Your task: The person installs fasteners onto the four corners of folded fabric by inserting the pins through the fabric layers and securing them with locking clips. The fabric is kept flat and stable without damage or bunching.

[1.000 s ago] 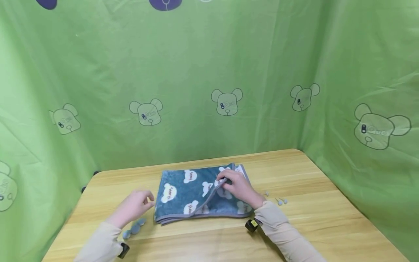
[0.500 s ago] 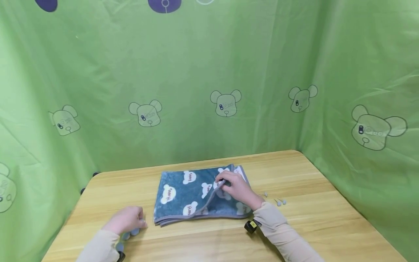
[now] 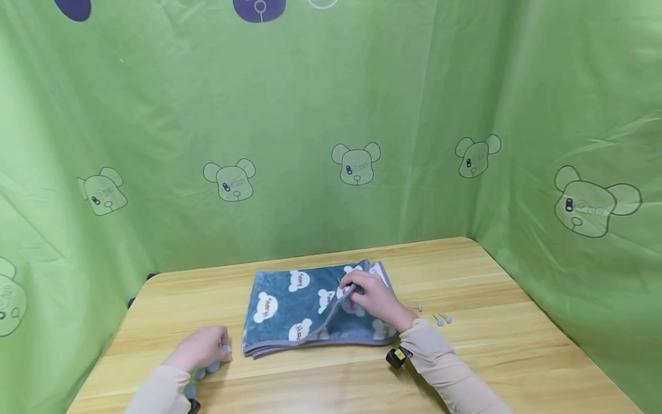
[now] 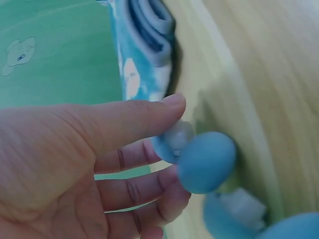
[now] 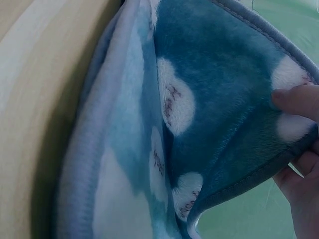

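Observation:
My left hand (image 3: pixel 199 348) is low at the left of the folded blanket (image 3: pixel 283 322). Thumb and fingers pinch a small blue round cap (image 4: pixel 162 149) with a whitish stub. Right beside it lies another blue cap (image 4: pixel 207 162), and several more trail toward the front. The blanket is dark teal with white bear heads and a grey-blue border. My right hand (image 3: pixel 374 296) pinches a corner of its top layer and holds it raised, so the fold gapes toward the front. At those fingertips a thin pin-like point (image 3: pixel 339 280) sticks up.
To the right of the blanket lie a few pins with pale blue round heads (image 3: pixel 441 321) on the wooden table (image 3: pixel 496 356). Green sheeting (image 3: pixel 289 230) with bear drawings encloses the table's back and sides.
My left hand has come down and toward the front, onto the blue caps, and now pinches one. The right hand keeps its hold on the raised blanket corner.

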`<state>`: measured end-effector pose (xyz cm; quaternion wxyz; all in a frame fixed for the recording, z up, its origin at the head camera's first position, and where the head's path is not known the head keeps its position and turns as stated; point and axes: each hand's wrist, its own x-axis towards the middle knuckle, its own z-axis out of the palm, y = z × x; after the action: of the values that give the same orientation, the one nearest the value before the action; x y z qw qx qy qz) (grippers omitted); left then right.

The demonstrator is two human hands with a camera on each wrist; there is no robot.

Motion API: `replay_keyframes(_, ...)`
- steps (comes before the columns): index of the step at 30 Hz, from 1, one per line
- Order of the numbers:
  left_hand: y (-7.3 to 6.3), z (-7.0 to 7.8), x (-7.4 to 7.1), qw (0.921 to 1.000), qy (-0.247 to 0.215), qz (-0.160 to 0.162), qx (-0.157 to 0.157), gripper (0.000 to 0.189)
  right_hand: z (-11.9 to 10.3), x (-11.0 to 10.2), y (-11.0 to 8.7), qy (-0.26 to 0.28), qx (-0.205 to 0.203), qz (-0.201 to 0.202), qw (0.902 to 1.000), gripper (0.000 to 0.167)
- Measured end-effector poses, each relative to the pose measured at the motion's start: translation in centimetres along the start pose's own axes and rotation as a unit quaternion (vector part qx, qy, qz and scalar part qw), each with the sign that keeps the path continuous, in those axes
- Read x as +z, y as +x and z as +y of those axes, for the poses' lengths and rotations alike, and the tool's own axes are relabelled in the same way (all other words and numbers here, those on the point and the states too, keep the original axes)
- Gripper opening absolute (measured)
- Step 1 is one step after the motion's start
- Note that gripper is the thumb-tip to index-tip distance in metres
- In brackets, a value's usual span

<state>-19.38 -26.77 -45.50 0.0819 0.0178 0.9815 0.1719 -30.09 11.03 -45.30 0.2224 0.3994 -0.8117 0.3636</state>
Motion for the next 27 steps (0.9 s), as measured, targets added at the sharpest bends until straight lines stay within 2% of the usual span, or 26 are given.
replay_keyframes(3,-0.1,0.5,-0.5,0.9994,-0.032,0.012,0.007,0.022,0.0,0.0,0.0,0.003,0.003,-0.006,1.0000,0.023)
replay_keyframes(6,0.2,1.3,-1.2,0.9972,-0.058,0.037,0.028,0.018,0.0,0.0,0.0,0.004,0.006,-0.011,0.9999,0.024)
replay_keyframes(10,1.1,2.6,-2.0,0.9927,-0.087,0.063,0.055,0.019,0.0,-0.1,0.0,0.004,0.006,-0.011,0.9999,0.025)
replay_keyframes(16,2.7,5.0,-2.1,0.9814,-0.129,0.110,0.090,0.021,0.0,0.0,-0.1,0.009,0.000,-0.009,0.9999,0.024)
replay_keyframes(20,3.6,6.9,-1.9,0.9691,-0.167,0.152,0.099,0.022,-0.1,0.0,-0.1,0.013,-0.001,-0.006,0.9999,0.023)
replay_keyframes(27,5.4,10.2,-1.5,0.9368,-0.268,0.199,0.106,0.022,-0.3,-0.1,0.0,0.012,-0.002,-0.008,0.9999,0.022)
